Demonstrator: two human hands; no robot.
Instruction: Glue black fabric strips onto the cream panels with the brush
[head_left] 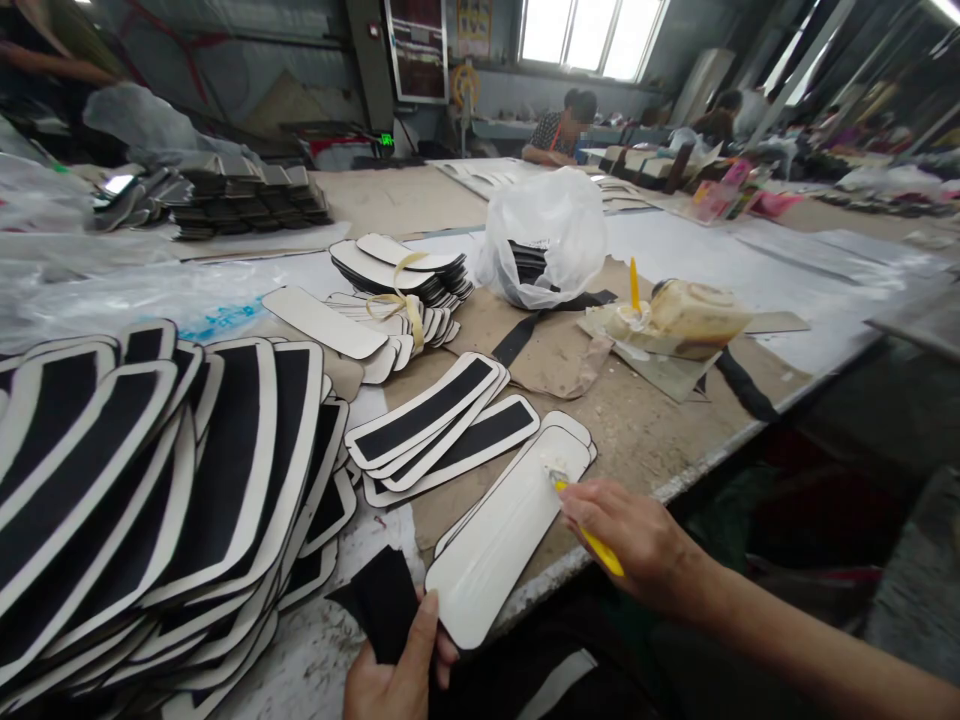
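Right hand (637, 545) closed round thin yellow-handled brush (592, 530); bristle tip pressed on upper end of long white rounded panel (502, 540) at table edge (675, 480). Left hand (397, 670) clamped on black fabric strip (382, 600), thumb just beside panel's lower end. Finished white-bordered black pieces (442, 420) fanned close behind; larger overlapping pile (165, 480) spread at left. Glue-smeared tub (694, 315) seen beyond, white plastic bag (544, 235) further back.
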